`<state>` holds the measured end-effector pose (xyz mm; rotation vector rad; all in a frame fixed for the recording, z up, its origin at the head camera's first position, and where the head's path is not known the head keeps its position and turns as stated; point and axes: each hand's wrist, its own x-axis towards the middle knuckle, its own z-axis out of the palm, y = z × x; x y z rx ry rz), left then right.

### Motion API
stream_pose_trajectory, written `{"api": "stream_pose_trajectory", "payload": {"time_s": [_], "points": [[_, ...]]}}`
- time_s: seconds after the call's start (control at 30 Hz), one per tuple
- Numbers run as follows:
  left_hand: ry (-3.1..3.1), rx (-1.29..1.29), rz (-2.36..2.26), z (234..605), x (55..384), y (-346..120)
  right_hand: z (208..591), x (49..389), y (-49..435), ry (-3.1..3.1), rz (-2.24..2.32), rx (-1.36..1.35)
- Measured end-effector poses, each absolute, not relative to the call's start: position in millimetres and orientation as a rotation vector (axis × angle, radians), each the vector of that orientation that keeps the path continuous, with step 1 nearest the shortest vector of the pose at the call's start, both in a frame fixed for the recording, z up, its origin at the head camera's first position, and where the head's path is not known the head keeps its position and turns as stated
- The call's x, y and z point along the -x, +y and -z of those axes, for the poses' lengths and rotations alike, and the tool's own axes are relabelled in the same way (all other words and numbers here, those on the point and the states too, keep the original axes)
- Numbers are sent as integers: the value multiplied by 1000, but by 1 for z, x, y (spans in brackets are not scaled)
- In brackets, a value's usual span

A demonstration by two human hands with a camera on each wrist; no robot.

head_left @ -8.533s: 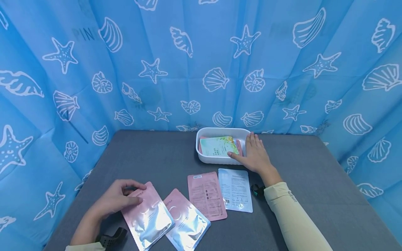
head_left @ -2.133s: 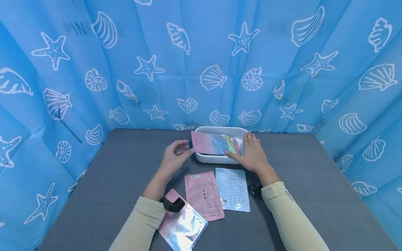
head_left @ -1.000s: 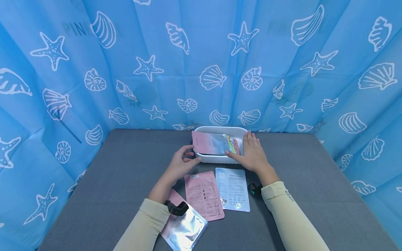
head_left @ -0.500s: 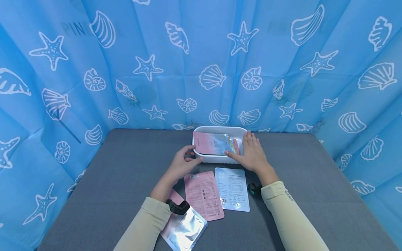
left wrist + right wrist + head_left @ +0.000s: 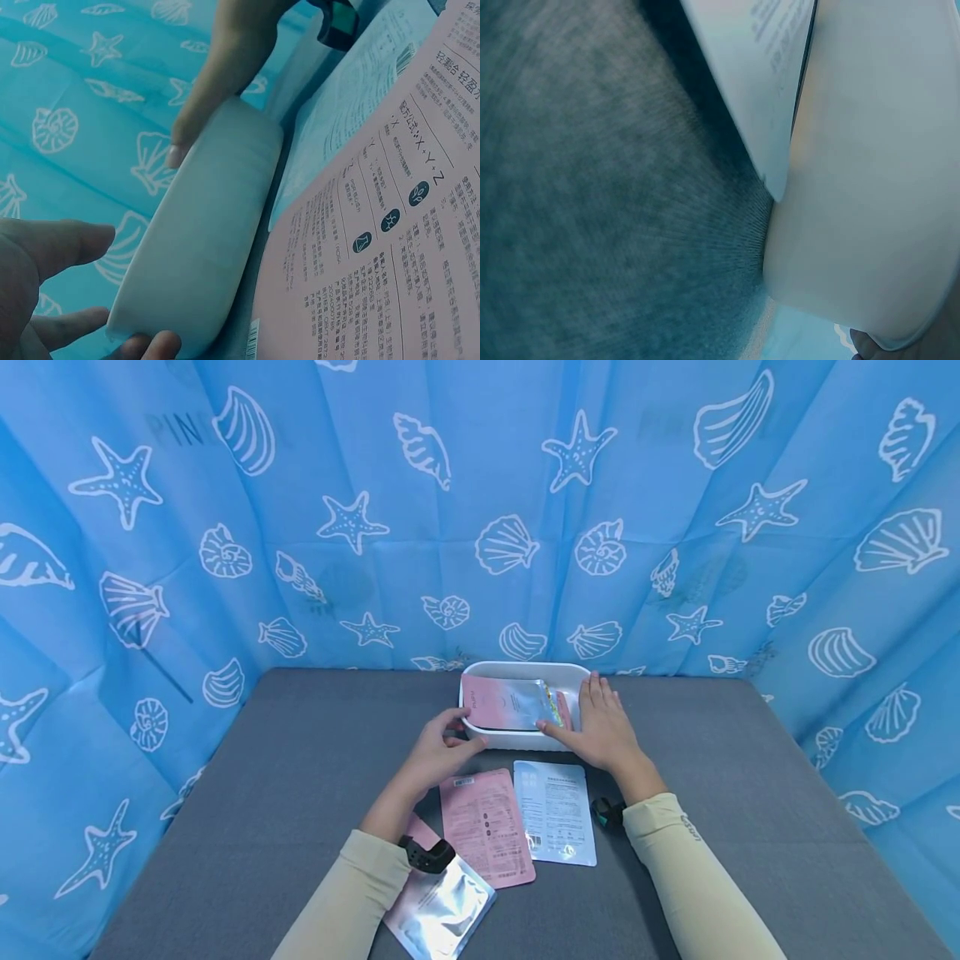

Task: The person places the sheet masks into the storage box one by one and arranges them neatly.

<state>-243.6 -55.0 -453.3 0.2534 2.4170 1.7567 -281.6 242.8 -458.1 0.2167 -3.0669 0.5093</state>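
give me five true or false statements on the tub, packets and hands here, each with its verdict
1. A white, rounded plastic tub stands near the far edge of the grey cloth-covered table. True.
2. The left hand holds up a packet. False: it holds none and is at the tub's left end.
3. The right hand is at the tub's right end. True.
4. The pale blue rectangular packet lies left of the matte pink printed packet. False: it lies to the right.
5. A pink-and-silver foil packet lies in the tub. True.
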Motion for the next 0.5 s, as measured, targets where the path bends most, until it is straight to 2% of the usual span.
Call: {"api": "stream_pose_trajectory", "payload": {"time_s": [0.5], "points": [[2560, -245, -1634, 455, 265, -52, 459, 282, 243, -3059, -496, -220]]}}
